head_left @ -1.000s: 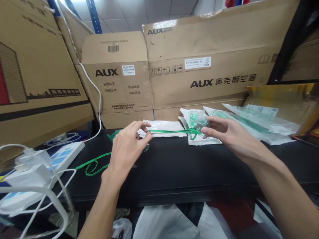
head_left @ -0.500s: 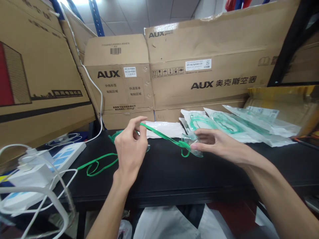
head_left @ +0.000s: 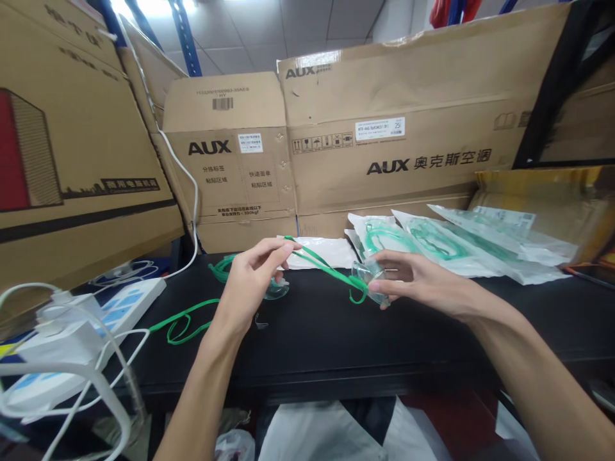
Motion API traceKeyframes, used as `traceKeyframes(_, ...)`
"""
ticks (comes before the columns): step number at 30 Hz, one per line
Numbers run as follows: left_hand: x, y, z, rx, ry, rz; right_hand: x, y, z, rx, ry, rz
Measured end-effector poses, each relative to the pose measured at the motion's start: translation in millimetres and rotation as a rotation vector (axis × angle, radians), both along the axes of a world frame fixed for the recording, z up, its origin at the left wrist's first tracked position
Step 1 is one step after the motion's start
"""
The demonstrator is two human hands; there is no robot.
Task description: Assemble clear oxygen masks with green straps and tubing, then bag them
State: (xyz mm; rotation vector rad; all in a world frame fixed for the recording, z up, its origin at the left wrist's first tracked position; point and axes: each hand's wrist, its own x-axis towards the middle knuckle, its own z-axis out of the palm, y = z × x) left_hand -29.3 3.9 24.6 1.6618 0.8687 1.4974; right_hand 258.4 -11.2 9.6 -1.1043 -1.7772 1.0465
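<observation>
My right hand [head_left: 408,275] is closed on a clear plastic oxygen mask [head_left: 368,274], held above the black tabletop [head_left: 317,346]. A green elastic strap [head_left: 324,264] stretches from the mask toward the left, and my left hand [head_left: 257,266] pinches its far end between thumb and fingers. Behind my left hand, partly hidden by it, lies another clear mask [head_left: 277,289] with coiled green tubing [head_left: 221,269]. Another green strap [head_left: 182,326] loops on the table to the left of my left wrist. A small clear piece [head_left: 261,322] sits just right of that wrist.
Several packaged green tubing sets [head_left: 437,240] lie at the back right, beside a white packet [head_left: 327,251]. Cardboard boxes [head_left: 408,141] wall off the back, with another large box [head_left: 72,147] at left. A white power strip [head_left: 129,307] with tangled cables occupies the left side.
My left hand has shifted slightly right and turned, still pinching the strap end. The second mask and small clear piece now show more. My right hand stays nearly in place with the mask.
</observation>
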Motion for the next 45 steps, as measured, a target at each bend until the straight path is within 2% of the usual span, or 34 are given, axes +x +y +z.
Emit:
traceKeyframes(2,0.9,2.2,-0.9,-0.030,-0.061,-0.013,1.6,1.1,-1.1,0.007,-0.030,0.004)
traceKeyframes(6,0.0,5.4,-0.2,-0.165,-0.285,-0.181,4.8,4.2,-3.9,0.024,-0.078,0.030)
traceKeyframes(8,-2.3,5.8,0.5,-0.189,-0.282,-0.203,5.5,5.3,-5.1,0.074,-0.126,0.046)
traceKeyframes(10,-5.6,5.2,0.1,-0.178,-0.108,-0.184,6.3,6.7,-7.2,0.123,-0.197,0.060)
traceKeyframes(15,-12.5,0.0,-8.4,-0.094,0.642,-0.078,10.4,14.9,-20.5,0.185,-0.402,0.036)
traceKeyframes(17,-11.9,-2.1,-13.8,-0.025,0.804,-0.017,11.0,17.3,-26.4,0.216,-0.425,0.012)
traceKeyframes(20,-8.0,-3.5,-20.6,0.027,0.887,-0.005,7.5,16.0,-30.6,0.224,-0.447,-0.010)
traceKeyframes(25,1.0,-4.5,-26.2,0.010,0.907,-0.020,-4.6,9.3,-29.9,0.226,-0.519,-0.032)
traceKeyframes(29,12.5,-10.6,-24.6,0.039,0.945,0.036,-9.0,13.1,-33.7,0.233,-0.566,-0.034)
traceKeyframes(33,15.1,-11.4,-17.2,0.123,0.892,0.153,-6.1,20.6,-39.7,0.235,-0.577,-0.021)
traceKeyframes(36,-6.3,3.5,-5.6,0.178,0.936,0.293,-2.2,23.1,-42.0,0.235,-0.545,0.000)
traceKeyframes(39,-44.1,34.9,8.6,0.117,1.183,0.497,-1.1,22.5,-41.7,0.235,-0.501,0.058)
traceKeyframes(42,-78.3,74.8,14.9,-0.001,1.310,0.527,-3.1,20.8,-39.6,0.231,-0.478,0.093)
traceKeyframes(45,-95.2,109.3,7.4,-0.129,1.414,0.483,-4.9,19.3,-37.1,0.225,-0.474,0.080)
